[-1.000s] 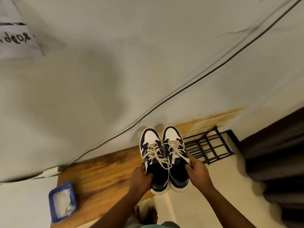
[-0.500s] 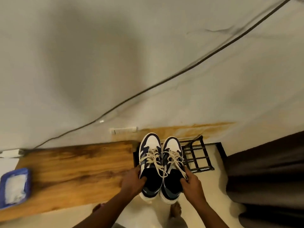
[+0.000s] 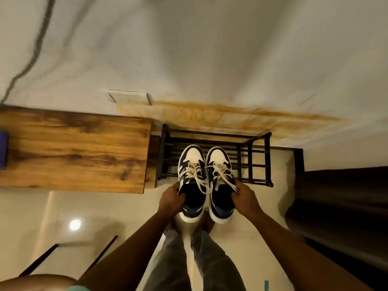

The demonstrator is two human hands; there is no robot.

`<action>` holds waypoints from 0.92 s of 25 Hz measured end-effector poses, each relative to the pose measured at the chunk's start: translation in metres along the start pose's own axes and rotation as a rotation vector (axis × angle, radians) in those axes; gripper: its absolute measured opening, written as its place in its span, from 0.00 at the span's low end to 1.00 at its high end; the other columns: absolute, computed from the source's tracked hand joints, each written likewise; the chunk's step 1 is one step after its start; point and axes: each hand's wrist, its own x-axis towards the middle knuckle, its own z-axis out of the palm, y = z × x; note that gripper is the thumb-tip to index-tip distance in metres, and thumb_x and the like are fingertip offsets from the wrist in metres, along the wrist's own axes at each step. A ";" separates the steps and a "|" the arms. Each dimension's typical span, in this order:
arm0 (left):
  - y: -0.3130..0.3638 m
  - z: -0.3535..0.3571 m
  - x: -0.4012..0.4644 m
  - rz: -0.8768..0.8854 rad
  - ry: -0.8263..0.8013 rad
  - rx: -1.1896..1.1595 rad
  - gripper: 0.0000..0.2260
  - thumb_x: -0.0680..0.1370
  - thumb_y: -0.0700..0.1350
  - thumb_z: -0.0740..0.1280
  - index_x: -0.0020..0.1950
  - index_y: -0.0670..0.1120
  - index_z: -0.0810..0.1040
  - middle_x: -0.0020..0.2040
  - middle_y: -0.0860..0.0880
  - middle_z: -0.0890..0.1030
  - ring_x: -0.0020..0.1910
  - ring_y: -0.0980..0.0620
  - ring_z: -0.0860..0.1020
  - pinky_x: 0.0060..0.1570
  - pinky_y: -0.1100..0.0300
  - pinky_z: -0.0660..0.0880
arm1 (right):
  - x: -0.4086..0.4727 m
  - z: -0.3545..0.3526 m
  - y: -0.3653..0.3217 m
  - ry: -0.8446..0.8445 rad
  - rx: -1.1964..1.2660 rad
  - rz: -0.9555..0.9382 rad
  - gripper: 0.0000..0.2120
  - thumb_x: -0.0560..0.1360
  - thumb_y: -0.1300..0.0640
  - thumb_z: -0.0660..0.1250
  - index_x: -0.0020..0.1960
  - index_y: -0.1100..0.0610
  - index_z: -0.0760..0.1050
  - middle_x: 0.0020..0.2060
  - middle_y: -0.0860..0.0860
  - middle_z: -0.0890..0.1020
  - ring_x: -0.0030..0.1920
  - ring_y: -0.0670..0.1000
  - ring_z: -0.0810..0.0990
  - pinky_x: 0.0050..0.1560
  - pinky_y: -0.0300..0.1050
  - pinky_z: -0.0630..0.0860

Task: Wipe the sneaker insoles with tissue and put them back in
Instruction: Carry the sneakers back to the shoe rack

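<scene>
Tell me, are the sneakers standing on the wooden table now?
No, each hand, left and right, holds one of the sneakers over the black rack, right of the table.

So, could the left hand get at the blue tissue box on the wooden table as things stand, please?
Probably not yet. The left hand grips the left sneaker, and the blue box sits at the far left end of the wooden table, so that grip must be freed first.

It looked like a home entryway: a black metal slatted shoe rack point(image 3: 254, 162) stood against the stained white wall point(image 3: 210, 59), beside a wood-grain benchtop point(image 3: 73, 152).
</scene>
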 end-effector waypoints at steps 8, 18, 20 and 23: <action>-0.004 0.006 0.123 0.044 0.119 0.082 0.21 0.77 0.40 0.63 0.70 0.50 0.76 0.59 0.42 0.83 0.56 0.41 0.81 0.57 0.45 0.80 | 0.126 0.039 0.014 0.070 0.163 -0.074 0.23 0.76 0.65 0.62 0.70 0.55 0.72 0.59 0.54 0.81 0.60 0.54 0.78 0.62 0.48 0.74; -0.024 0.018 0.151 0.046 0.203 0.051 0.20 0.79 0.41 0.62 0.71 0.50 0.75 0.62 0.43 0.82 0.59 0.41 0.80 0.59 0.47 0.79 | 0.157 0.065 0.033 0.252 0.195 -0.135 0.26 0.76 0.68 0.61 0.73 0.54 0.70 0.63 0.54 0.79 0.65 0.54 0.76 0.65 0.45 0.71; -0.028 0.019 0.151 0.060 0.215 0.059 0.21 0.79 0.40 0.62 0.73 0.50 0.73 0.63 0.43 0.81 0.61 0.41 0.79 0.58 0.50 0.78 | 0.155 0.066 0.033 0.269 0.210 -0.152 0.26 0.77 0.67 0.61 0.73 0.54 0.69 0.63 0.54 0.79 0.65 0.55 0.75 0.65 0.45 0.71; -0.029 0.020 0.152 0.099 0.184 0.042 0.21 0.80 0.40 0.61 0.74 0.50 0.71 0.65 0.43 0.80 0.64 0.41 0.78 0.61 0.48 0.78 | 0.153 0.069 0.029 0.297 0.219 -0.154 0.26 0.78 0.67 0.61 0.74 0.54 0.68 0.64 0.54 0.78 0.66 0.54 0.75 0.62 0.40 0.69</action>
